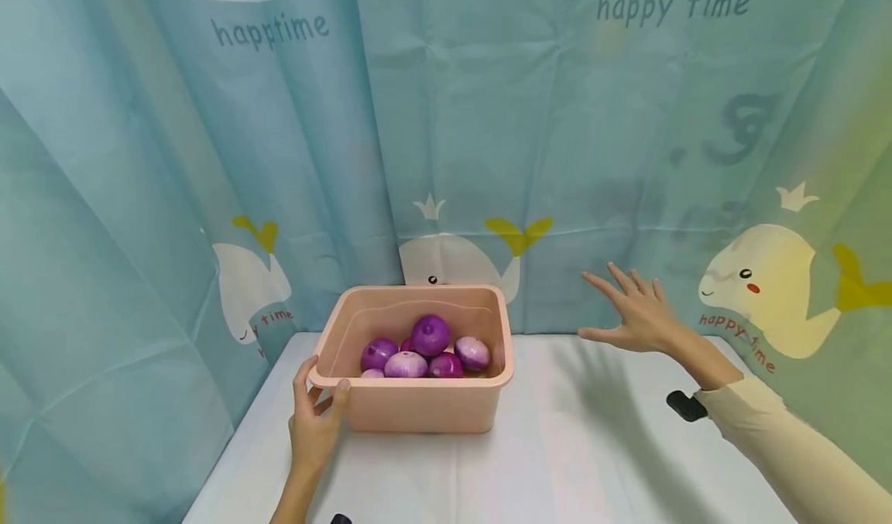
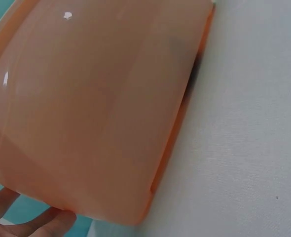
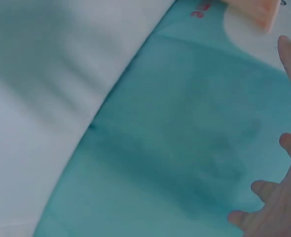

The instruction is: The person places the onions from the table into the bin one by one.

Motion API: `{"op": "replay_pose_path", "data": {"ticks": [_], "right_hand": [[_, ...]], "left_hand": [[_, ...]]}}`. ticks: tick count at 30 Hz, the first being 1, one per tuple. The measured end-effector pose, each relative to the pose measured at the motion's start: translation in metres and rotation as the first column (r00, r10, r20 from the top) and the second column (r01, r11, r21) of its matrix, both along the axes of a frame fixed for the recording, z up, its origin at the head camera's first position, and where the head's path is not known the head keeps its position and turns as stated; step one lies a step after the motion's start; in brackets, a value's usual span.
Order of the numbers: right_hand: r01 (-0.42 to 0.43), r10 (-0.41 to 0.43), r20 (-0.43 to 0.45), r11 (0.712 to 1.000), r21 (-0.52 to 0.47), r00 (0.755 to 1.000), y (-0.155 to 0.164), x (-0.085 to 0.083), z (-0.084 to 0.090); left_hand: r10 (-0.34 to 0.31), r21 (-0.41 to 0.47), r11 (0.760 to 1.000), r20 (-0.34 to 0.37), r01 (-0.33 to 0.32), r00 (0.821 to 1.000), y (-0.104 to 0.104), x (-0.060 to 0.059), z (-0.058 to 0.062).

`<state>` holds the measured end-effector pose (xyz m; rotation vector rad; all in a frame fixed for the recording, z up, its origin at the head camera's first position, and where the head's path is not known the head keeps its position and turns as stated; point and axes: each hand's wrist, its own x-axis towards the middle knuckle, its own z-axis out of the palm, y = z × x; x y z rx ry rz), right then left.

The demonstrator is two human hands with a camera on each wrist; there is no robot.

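A pink plastic bin (image 1: 425, 409) stands on the table against the curtain in the head view. Several purple onions (image 1: 430, 335) lie heaped inside it, some partly hidden behind the front rim. My left hand (image 1: 313, 425) grips the bin's front left corner, thumb at the front rim and fingers at the left side. In the left wrist view the bin's wall (image 2: 96, 98) fills most of the picture, with the fingers (image 2: 56, 223) against its edge. To the right of the bin, my right hand (image 1: 637, 319) is held above the table, fingers spread, holding nothing.
A white cloth covers the table (image 1: 543, 462). Behind it and along both sides hangs a blue-green curtain (image 1: 474, 121) printed with whales. A black wrist device (image 1: 686, 405) sits at the right sleeve (image 1: 759, 423). The right arm casts a shadow on the cloth.
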<state>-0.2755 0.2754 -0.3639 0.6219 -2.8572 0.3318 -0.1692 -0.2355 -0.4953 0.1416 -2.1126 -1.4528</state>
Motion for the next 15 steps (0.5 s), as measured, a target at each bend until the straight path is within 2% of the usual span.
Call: {"op": "replay_pose_path", "data": {"ticks": [5,8,12,15], "right_hand": [[0.059,-0.059,-0.012,0.998,0.028,0.998,0.021,0.008,-0.009],[0.083,-0.082,-0.020,0.996,0.039,0.996,0.027,0.010,-0.012],[0.093,-0.092,-0.024,0.994,0.052,0.996,0.028,0.010,-0.012],[0.096,-0.094,-0.030,0.993,0.072,0.995,0.027,0.009,-0.010]], "left_hand": [[-0.032,0.007,0.999,0.025,0.032,0.999,-0.001,-0.001,0.002],[-0.088,0.022,0.996,0.055,0.087,0.995,-0.004,0.001,0.005],[-0.170,0.034,0.985,0.117,0.167,0.978,-0.012,0.007,0.016],[-0.164,-0.035,0.985,0.155,0.172,0.974,-0.019,0.009,0.030]]}}
